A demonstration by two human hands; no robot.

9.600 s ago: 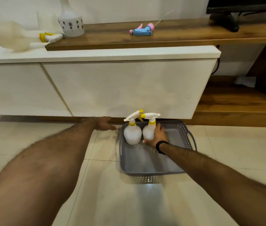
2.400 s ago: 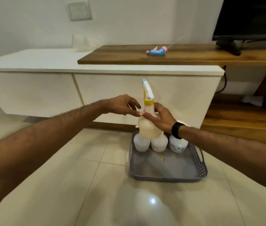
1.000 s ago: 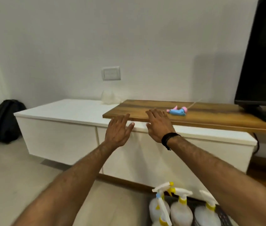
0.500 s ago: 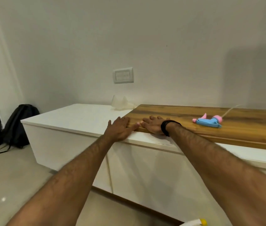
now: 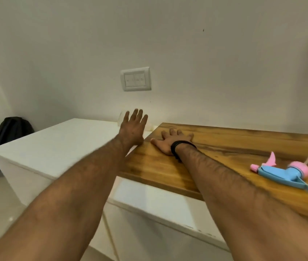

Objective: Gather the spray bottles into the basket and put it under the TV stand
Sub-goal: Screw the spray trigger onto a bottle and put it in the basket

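Both arms are reaching forward over the TV stand; the left hand (image 5: 133, 127) is hovering with its fingers spread and grasping nothing, lying over the white cabinet top (image 5: 55, 144) close to the wall, with a pale translucent thing (image 5: 121, 117) peeking out behind its fingers, too hidden to identify; the right hand (image 5: 170, 141) is lying flat, palm down and released, on the left end of the wooden shelf top (image 5: 224, 151), a black wristband (image 5: 182, 145) circling its wrist; a blue and pink spray head (image 5: 283, 172) with a thin tube trailing from it is lying on its side on the wood, well apart to the right of that hand; neither the basket nor the bottles are showing in this view; a switch plate (image 5: 135, 79) is sitting on the wall above the hands; a black backpack (image 5: 10, 129) is leaning on the floor at far left.
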